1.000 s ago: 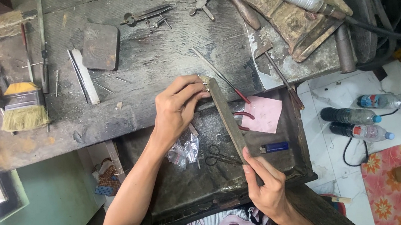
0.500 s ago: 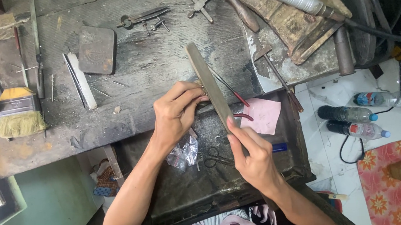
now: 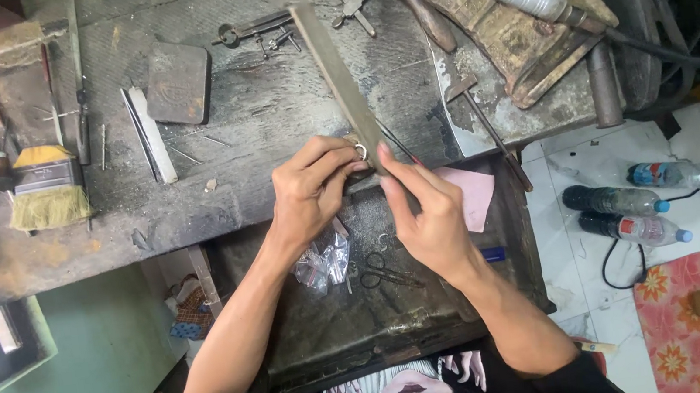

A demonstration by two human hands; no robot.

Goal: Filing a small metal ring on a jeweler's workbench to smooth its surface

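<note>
Pinched between your left hand's point(image 3: 309, 188) thumb and fingertips is a small ring point(image 3: 360, 151), pressed against the side of the long flat file point(image 3: 341, 83). Your right hand point(image 3: 427, 214) is closed on the near end of the file, fingers wrapped over it, just beside the ring. The file now reaches far up the bench point(image 3: 269, 100), its far tip near the tongs point(image 3: 252, 28); half a second ago that tip lay much closer to the ring, and a second ago the file sat mostly over the tray point(image 3: 339, 329) below it. Your right hand has moved up with it, from the tray's lower part to the bench edge. Your left hand has barely shifted. Right of the file lies a pink paper point(image 3: 471, 193); below the ring, in the tray, lie a clear bag point(image 3: 322, 261) and scissors point(image 3: 385, 273). Far left of the file sits a yellow brush point(image 3: 45, 183).
</note>
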